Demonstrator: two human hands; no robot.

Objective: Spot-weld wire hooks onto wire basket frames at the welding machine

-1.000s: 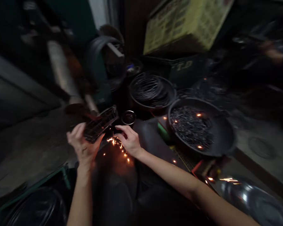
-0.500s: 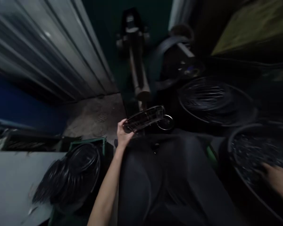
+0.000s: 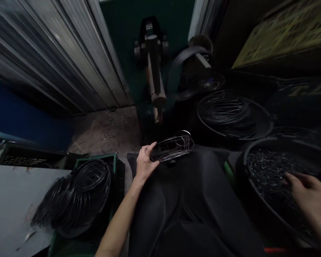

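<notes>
My left hand [image 3: 144,162] grips one end of a small oval wire basket [image 3: 172,146], held over my dark-clothed lap [image 3: 192,200]. A spot-welding arm [image 3: 155,82] points down just above the basket. My right hand [image 3: 311,197] reaches into a large black pan [image 3: 259,210] full of small dark metal pieces [image 3: 267,169]; its fingers lie on the pieces, partly curled, and what they hold, if anything, is hidden.
A green crate [image 3: 96,160] with several black wire rings [image 3: 75,194] stands at my left. A round tray of wire hoops [image 3: 227,112] sits behind the pan. A corrugated metal shutter [image 3: 56,53] fills the left; a yellow printed box [image 3: 283,32] is top right.
The sparks have stopped. My right hand has left the basket and gone right into the pan. The view has swung left, and my left hand has lowered the basket slightly toward my lap.
</notes>
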